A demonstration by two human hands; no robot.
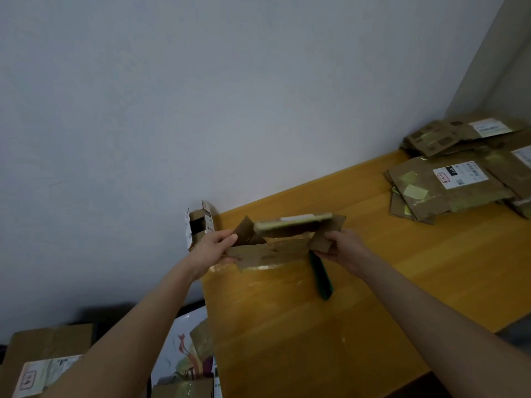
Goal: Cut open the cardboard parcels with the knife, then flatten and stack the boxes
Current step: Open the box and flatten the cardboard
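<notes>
Left hand (pixel 211 248), right hand (pixel 343 249) grip creased cardboard box (pixel 275 249), seemingly half-flattened.

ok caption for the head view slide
Left hand and right hand hold an opened cardboard box over the table, green knife below.

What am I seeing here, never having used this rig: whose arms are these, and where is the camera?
No machine here: a person works bare-handed, and the single picture comes from a camera on their head, looking forward and down. The left hand and right hand grip the two ends of a cut-open box above the table. The green knife seems to lie on the table under it. Flattened boxes are stacked far right; another parcel sits lower left, off the table.
</notes>
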